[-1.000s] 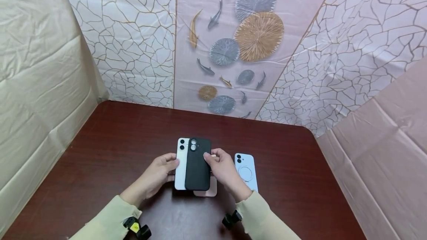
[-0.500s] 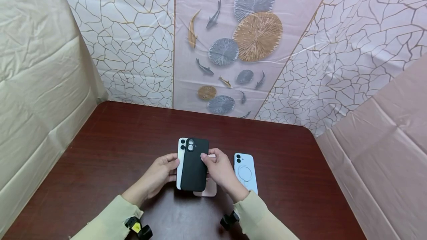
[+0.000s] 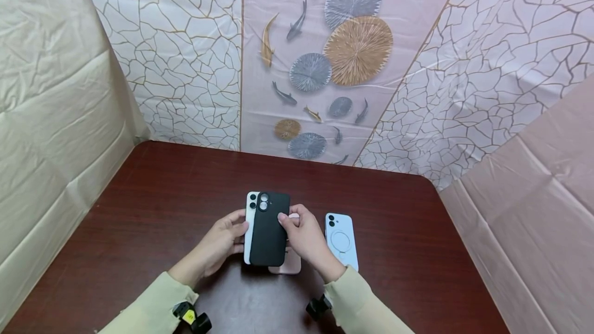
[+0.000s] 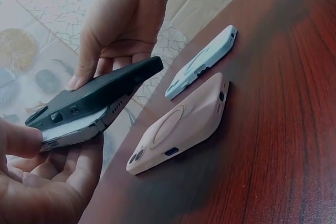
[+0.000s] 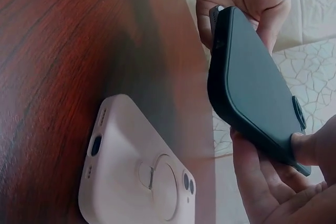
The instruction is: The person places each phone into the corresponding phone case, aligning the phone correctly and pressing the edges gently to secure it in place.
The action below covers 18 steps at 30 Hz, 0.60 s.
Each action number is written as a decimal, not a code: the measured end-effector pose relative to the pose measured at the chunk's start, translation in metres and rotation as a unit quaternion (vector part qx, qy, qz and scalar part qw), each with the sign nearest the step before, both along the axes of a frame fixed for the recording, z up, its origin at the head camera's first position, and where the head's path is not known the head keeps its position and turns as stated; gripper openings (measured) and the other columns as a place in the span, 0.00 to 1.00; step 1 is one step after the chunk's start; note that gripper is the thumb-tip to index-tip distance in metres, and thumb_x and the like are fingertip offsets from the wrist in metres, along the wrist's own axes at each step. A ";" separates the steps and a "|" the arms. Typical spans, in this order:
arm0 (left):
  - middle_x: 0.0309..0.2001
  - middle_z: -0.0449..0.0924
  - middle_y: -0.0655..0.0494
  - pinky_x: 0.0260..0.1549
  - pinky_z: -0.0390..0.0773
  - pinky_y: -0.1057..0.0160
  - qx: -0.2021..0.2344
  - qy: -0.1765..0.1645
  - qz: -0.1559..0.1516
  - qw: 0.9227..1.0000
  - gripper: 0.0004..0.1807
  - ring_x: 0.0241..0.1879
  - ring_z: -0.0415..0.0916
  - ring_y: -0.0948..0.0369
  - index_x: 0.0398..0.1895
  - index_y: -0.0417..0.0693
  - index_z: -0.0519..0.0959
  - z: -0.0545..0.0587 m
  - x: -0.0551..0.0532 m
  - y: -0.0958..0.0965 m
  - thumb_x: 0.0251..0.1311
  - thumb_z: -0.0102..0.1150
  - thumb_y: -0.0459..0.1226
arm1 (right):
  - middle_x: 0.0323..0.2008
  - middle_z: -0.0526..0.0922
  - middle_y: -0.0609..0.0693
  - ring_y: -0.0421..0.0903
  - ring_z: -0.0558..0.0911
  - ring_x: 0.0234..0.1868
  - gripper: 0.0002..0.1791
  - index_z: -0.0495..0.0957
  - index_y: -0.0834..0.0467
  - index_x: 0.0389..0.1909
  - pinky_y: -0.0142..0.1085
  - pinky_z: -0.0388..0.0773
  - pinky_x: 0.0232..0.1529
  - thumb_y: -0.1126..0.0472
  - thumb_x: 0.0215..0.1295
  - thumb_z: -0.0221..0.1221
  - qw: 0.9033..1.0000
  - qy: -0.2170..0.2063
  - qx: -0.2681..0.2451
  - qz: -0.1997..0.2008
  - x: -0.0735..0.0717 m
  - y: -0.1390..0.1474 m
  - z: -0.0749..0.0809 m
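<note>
My left hand (image 3: 215, 244) grips a white phone (image 3: 249, 231) by its left edge, thumb on top. My right hand (image 3: 308, 241) pinches a black phone case (image 3: 270, 231) by its right edge, thumb on its back. The case overlaps most of the phone's back, leaving a white strip with the camera lenses showing at the left. In the left wrist view, the case (image 4: 100, 88) lies tilted over the phone (image 4: 73, 132), with a gap between them that widens toward the right hand. Both are held above the table.
Beneath the held pair lies a pink phone case (image 3: 289, 264) with a ring on its back. A light blue phone case (image 3: 341, 238) with a similar ring lies right of my right hand. The dark red wooden table (image 3: 185, 184) meets hanging patterned cloths at back and sides.
The right hand has brought the black case leftward over the white phone, so a narrower strip of the phone shows. The left hand keeps its grip nearly in place.
</note>
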State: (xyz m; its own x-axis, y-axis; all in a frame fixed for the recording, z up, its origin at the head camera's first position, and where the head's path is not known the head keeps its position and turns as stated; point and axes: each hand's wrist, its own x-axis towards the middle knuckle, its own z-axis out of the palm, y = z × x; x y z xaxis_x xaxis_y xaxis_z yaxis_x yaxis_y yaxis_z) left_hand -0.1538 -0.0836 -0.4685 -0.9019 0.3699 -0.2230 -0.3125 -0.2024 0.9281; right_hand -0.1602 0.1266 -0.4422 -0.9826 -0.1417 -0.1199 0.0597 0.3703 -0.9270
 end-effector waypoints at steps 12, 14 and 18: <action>0.53 0.78 0.41 0.42 0.79 0.52 0.004 0.018 -0.025 1.000 0.22 0.45 0.80 0.51 0.68 0.38 0.61 0.000 0.003 -0.001 0.74 0.43 0.37 | 0.29 0.84 0.47 0.48 0.81 0.21 0.13 0.68 0.58 0.49 0.41 0.81 0.27 0.53 0.73 0.54 0.998 0.030 0.051 0.010 0.005 -0.004 0.004; 0.51 0.79 0.42 0.42 0.79 0.52 0.010 0.017 -0.030 0.999 0.22 0.44 0.80 0.52 0.67 0.38 0.61 0.000 0.003 0.000 0.75 0.42 0.37 | 0.26 0.84 0.47 0.49 0.81 0.21 0.13 0.68 0.59 0.47 0.39 0.79 0.24 0.54 0.73 0.54 0.997 0.038 0.064 0.002 0.005 -0.006 0.005; 0.48 0.80 0.43 0.41 0.79 0.53 0.007 0.022 -0.024 0.999 0.25 0.43 0.80 0.53 0.68 0.37 0.62 -0.001 0.003 0.003 0.75 0.43 0.43 | 0.24 0.82 0.48 0.48 0.82 0.22 0.13 0.68 0.59 0.44 0.37 0.78 0.23 0.53 0.72 0.54 0.996 0.038 0.081 -0.008 0.005 -0.008 0.004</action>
State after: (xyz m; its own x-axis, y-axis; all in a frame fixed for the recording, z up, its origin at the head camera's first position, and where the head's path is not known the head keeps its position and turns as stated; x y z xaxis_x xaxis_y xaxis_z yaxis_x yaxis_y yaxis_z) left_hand -0.1508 -0.0811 -0.4690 -0.8915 0.4164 -0.1786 -0.2819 -0.2011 0.9381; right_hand -0.1548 0.1183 -0.4379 -0.9917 -0.1106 -0.0657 -0.0007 0.5154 -0.8569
